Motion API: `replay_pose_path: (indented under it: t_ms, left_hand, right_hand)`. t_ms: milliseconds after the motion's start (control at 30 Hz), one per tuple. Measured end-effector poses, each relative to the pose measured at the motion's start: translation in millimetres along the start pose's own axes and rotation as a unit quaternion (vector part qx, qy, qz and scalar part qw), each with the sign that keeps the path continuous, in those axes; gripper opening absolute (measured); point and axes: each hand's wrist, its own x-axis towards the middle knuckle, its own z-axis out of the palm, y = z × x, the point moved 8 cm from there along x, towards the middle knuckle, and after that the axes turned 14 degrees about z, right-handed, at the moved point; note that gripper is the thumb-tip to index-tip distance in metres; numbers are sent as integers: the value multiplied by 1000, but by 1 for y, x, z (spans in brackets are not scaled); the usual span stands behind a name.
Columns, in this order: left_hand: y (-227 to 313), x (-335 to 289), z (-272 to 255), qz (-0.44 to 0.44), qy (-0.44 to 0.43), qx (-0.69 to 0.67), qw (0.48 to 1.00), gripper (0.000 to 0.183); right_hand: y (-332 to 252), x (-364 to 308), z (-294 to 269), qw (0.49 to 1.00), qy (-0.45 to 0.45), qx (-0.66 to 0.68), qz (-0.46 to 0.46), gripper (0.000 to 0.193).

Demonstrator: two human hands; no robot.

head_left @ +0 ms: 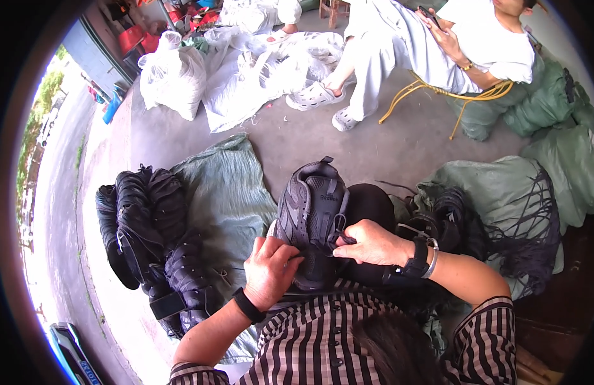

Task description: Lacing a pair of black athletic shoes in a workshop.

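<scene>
A dark grey sneaker [313,212] rests at my lap, its heel loop pointing away from me and its toe close to my striped shirt. My right hand [377,244] is closed in a pinch on a black shoelace [339,226] at the shoe's right side, where a loop stands up. Beside the left of the toe, my left hand [271,269] is closed, its thumb and fingers pressed together. Whatever lies between those fingertips is too small to name. A black band circles my left wrist; a dark watch and a metal bangle are on my right.
Black shoes [146,224] are heaped at left by a green woven sack [226,186]. More dark shoes [447,215] and a bundle of black laces [525,234] lie at right on green sacking. Ahead, a person [431,51] sits on a yellow-framed chair [460,96] near white sacks [175,77].
</scene>
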Motion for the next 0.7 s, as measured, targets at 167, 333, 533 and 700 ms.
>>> replay_pose_path:
  t_ms: [167,333,533,700]
  left_hand:
    - [-16,8,-6,2,7,-121,993,17]
    - [-17,15,7,0,-74,-168,983,18]
    - [-18,14,-3,18,-40,-136,990,23]
    - [-24,5,-7,-60,86,-95,990,20]
  right_hand:
    - [6,-5,-5,993,-74,59,70,19]
    - [16,-6,-3,990,-102,54,83,19]
    - [12,-8,-6,980,-135,128,76,19]
    - [16,-9,2,974,-171,120,85,19]
